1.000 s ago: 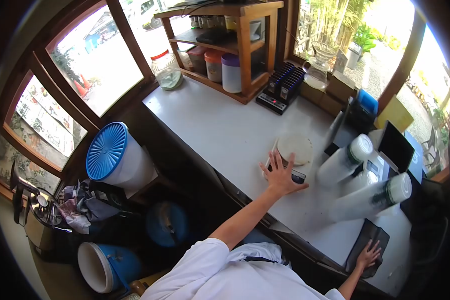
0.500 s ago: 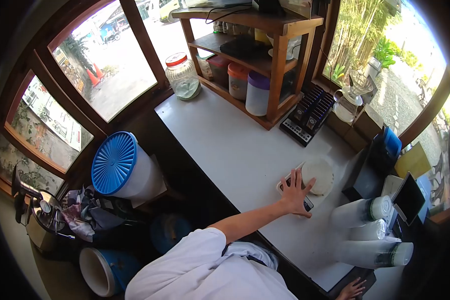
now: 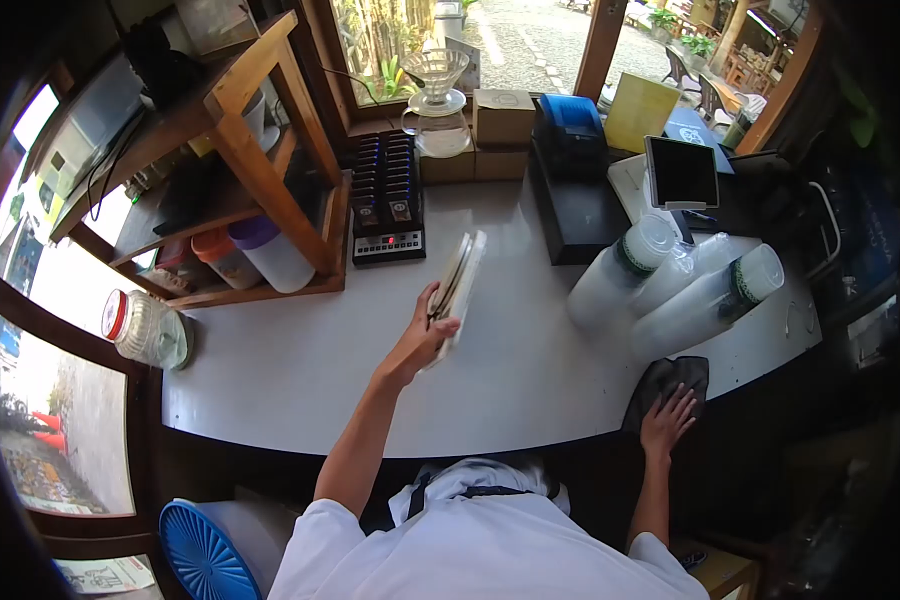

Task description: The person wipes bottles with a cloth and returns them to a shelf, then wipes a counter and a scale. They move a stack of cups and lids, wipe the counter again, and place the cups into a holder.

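Observation:
My left hand (image 3: 432, 325) grips a flat, pale stack (image 3: 458, 290), tilted on edge above the middle of the white counter (image 3: 300, 380). A dark phone-like item seems to be within that stack, but blur hides its details. At the counter's right front edge, my right hand (image 3: 668, 415) lies with spread fingers on a dark cloth (image 3: 678, 375). Wrapped stacks of plastic cups (image 3: 705, 305) lean just beyond the cloth.
A wooden shelf (image 3: 255, 165) with tubs and a glass jar (image 3: 145, 328) occupy the left. Behind are a black pager rack (image 3: 388, 200), a glass dripper (image 3: 437, 95), boxes (image 3: 503, 120), a black printer (image 3: 570, 135) and a tablet (image 3: 681, 172).
The view has swung right. My left hand has closed round the flat items and lifted them off the counter. My right hand and the dark cloth have come fully into view.

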### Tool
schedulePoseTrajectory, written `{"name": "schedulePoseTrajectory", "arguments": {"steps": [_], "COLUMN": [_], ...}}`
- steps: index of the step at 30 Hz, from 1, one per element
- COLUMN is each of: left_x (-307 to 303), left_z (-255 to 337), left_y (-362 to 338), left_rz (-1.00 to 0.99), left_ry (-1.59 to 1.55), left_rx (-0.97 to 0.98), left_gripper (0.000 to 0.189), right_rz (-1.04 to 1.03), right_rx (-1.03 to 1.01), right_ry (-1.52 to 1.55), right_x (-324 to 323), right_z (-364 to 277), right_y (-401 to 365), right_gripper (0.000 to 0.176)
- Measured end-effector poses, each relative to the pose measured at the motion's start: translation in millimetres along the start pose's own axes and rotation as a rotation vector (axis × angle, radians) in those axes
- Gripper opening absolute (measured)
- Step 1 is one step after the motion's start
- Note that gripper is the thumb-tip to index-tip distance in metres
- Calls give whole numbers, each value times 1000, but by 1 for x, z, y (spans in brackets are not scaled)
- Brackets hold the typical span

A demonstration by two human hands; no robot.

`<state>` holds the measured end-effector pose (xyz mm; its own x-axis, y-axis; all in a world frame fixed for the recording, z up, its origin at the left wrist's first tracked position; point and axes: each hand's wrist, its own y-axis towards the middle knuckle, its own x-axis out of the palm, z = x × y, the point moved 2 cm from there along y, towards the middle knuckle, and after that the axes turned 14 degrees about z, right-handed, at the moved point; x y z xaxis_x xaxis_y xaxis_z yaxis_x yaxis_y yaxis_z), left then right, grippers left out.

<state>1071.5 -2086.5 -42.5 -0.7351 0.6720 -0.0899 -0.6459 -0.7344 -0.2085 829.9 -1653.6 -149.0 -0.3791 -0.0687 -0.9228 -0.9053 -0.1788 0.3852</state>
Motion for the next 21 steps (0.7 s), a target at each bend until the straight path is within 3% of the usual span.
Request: {"name": "schedulePoseTrajectory", "arguments": {"steps": [3,5,9,15,21], "left_x": [-27,-39,-55,-86,-126], "left_z": [-47,-57,-51,-65,-74], "left_y": [5,-6,-33,-70,-128], "left_rz": [-65,-146,-150,-72,59], "left_ry": [-394,-601,-692,-720,-806], "left_rx": [-47,-63,-97,-97,-52], "left_gripper": [72,67,77,89,91], "right_rz": [-60,-72,-44,-96,-28], "right_rx": [-93,-161,-375,-930,-681], "right_ry": [46,110,347,739,534], "right_x": [-30,-42,-79,-95,-51], "right_z": [-47,-87,-192,-314,-386], "right_y": [-35,-58,-95,-116,-35], "right_gripper": [72,74,75,69,68]}}
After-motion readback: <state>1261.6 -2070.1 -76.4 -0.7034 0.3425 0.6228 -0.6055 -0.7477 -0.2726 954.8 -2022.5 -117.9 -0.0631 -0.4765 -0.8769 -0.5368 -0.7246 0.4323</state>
